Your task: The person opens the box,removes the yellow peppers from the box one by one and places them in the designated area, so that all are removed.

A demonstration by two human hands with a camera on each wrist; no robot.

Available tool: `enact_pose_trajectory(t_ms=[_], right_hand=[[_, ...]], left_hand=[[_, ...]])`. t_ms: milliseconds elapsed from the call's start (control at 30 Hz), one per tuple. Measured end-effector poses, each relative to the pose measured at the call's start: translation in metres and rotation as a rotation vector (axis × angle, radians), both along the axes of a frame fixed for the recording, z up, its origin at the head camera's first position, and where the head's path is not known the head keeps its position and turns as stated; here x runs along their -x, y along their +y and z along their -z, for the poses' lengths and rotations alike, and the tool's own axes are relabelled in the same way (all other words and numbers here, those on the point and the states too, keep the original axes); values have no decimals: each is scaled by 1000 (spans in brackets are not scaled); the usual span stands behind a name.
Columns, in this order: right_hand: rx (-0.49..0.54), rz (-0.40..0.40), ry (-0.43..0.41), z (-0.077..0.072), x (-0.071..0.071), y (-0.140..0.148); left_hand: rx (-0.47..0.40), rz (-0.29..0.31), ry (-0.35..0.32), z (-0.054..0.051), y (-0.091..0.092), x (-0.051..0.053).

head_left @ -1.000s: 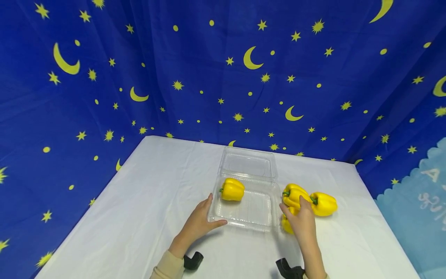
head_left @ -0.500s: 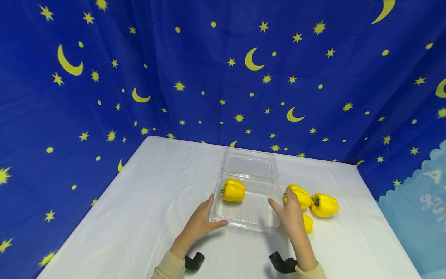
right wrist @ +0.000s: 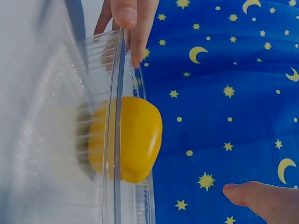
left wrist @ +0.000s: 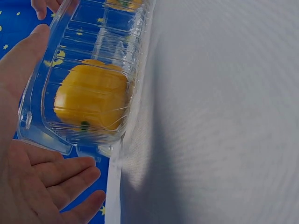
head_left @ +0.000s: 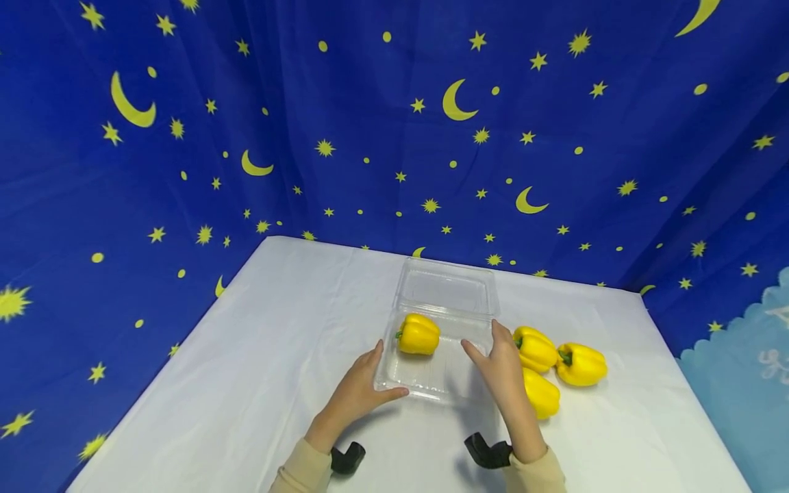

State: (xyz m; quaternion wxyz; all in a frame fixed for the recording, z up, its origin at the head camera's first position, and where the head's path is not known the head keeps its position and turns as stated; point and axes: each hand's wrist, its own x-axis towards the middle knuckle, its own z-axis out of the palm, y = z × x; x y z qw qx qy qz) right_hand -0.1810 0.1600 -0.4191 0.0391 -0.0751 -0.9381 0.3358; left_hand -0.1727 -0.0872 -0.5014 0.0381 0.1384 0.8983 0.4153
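A hinged clear plastic box [head_left: 440,394] lies on the table with its lid [head_left: 446,289] folded back. One yellow bell pepper [head_left: 418,334] rests on its side in the left part of the box, stem to the left. My left hand [head_left: 354,394] is spread at the box's front left corner, its thumb [left wrist: 35,51] along the rim in the left wrist view. Over the right side of the box hovers my right hand [head_left: 502,366], thumb [right wrist: 252,196] and fingers apart, holding nothing. Its forearm partly hides the nearest loose pepper [head_left: 542,395].
Two more yellow bell peppers, one behind [head_left: 535,349] and one further right [head_left: 581,364], lie beside the box. White cloth [head_left: 296,308] covers the table. A blue star-and-moon curtain [head_left: 345,123] hangs behind it, and a light-blue panel [head_left: 752,383] stands at the right.
My right hand has moved left from the loose peppers to above the box, baring more of them. The left hand has stayed at the box corner. The head view has shifted slightly.
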Motion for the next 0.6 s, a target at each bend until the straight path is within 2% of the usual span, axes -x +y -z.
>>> enact_pose_trajectory(t_ms=[100, 300, 600], right_hand=[[-15, -11, 16, 1, 3, -4], [-2, -33, -18, 2, 10, -10], [4, -33, -11, -1, 18, -17]], left_hand=[[-1, -2, 6, -1, -1, 1], [-10, -4, -8, -1, -1, 2], [-8, 2, -3, -2, 0, 1]])
